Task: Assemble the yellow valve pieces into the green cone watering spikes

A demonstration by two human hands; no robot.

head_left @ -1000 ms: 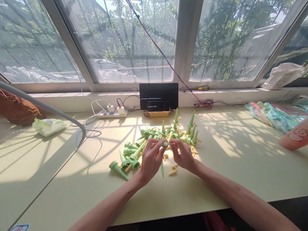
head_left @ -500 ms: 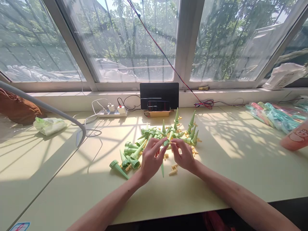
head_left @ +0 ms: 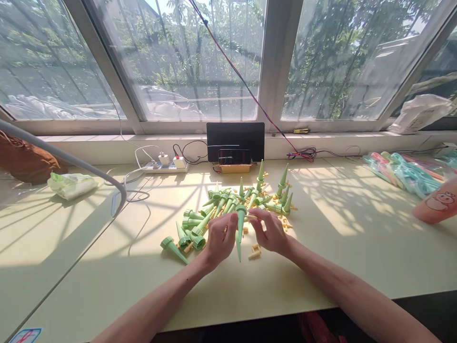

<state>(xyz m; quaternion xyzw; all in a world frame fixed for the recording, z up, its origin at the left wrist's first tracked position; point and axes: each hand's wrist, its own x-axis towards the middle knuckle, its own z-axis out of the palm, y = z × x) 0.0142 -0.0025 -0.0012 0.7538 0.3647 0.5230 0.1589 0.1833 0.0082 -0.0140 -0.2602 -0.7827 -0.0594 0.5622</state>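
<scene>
My left hand is closed on a green plastic watering spike, ribbed cap end up and point down. Close by on its right, my right hand pinches a small yellow plastic peg, pointing toward the spike; whether they touch I cannot tell. Under the hands lies another green spike tip. Several green spikes lie in a heap beyond and left of my hands, a few standing upright. Loose yellow pegs are scattered among them and nearer me.
A black tablet and a phone stand at the back by the window. On the left are a power strip, a grey curved bar and a tissue pack. Bagged coloured items and a pink cup sit right.
The held green spike has turned from cap-toward-me to hanging point down, with its side now showing. My right hand has shifted slightly away from it, the yellow peg still in its fingers.
</scene>
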